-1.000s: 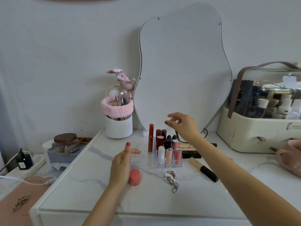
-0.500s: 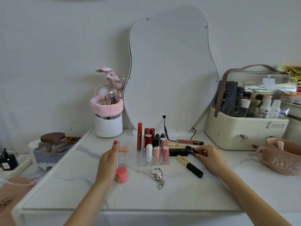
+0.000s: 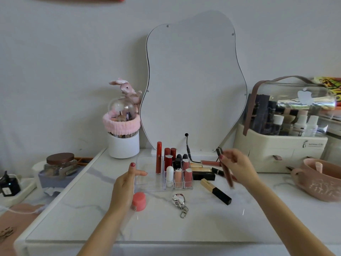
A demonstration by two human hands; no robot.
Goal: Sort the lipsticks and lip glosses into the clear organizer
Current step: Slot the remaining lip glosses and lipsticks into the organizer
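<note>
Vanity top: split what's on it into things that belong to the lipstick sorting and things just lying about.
Belongs to the job:
clear organizer
lip gloss held in the right hand
left hand steadying the organizer
gold-and-black lipstick
pink gloss tube

Just lying about:
keychain
pink jar
mirror
brush holder

The organizer [image 3: 147, 182] stands on the table [image 3: 184, 224] before the mirror [image 3: 193, 80]; a jar [image 3: 138, 201] and keychain [image 3: 180, 202] lie before it. Loose tubes [image 3: 215, 191] lie right of it; the storage case [image 3: 284, 145] stands farther right.
</note>
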